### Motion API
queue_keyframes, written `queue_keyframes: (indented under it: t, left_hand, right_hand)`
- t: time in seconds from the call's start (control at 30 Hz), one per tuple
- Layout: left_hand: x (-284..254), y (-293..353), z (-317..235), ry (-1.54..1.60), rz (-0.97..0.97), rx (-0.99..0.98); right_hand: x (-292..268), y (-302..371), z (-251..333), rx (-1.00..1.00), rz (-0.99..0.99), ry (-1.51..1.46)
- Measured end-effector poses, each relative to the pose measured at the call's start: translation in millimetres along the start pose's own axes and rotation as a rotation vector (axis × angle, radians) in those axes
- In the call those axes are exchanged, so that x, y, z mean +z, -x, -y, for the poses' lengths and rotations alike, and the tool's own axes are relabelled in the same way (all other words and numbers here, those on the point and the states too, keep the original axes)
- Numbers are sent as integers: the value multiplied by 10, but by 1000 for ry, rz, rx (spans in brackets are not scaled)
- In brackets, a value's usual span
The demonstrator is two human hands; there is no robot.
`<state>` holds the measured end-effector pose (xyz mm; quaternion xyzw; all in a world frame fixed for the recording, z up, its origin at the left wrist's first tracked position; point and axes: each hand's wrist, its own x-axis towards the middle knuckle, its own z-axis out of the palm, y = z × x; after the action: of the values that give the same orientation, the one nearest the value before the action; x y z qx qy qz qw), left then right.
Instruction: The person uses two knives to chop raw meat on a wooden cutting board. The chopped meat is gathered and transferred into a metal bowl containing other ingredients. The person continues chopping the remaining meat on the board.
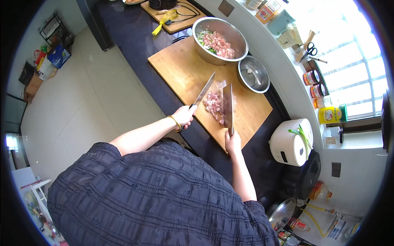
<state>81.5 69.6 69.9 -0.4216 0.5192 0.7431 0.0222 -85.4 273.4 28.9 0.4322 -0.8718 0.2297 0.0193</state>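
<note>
My left hand point(184, 116) is closed round the handle of a narrow kitchen knife point(204, 91), its blade slanting up over the left side of the wooden cutting board point(172, 65). In my right hand point(233, 143) is a broad cleaver point(228, 105), its blade upright amid the chopped meat point(214, 105). The small pink pieces lie mostly left of the cleaver, with a few on its right. Beyond them, a large steel bowl point(242, 45) holds more chopped meat and green bits. A smaller steel bowl point(262, 78) beside it contains what looks like a spoon.
Right of the board is a white rice cooker point(287, 141) with green onion on its lid. Jars point(310, 78) and scissors point(312, 49) line the windowsill. A second board point(180, 25) at the back bears a cord and a yellow bag. The dark counter's point(135, 53) edge runs along the left.
</note>
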Motion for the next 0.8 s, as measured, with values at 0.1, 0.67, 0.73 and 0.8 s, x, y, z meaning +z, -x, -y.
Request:
queue_keyframes:
  t: [0.1, 0.67, 0.73, 0.8]
  left_hand:
    - [-17, -5, 9, -6, -8, 6]
    - [-19, -32, 27, 12, -4, -4]
    - [-11, -26, 5, 26, 7, -6]
    - [-3, -26, 13, 40, 15, -4]
  right_hand:
    - [-210, -158, 61, 324, 351, -110]
    - [-218, -124, 283, 340, 208, -214]
    - [64, 78, 121, 27, -17, -60]
    - [33, 54, 166, 150, 110, -98]
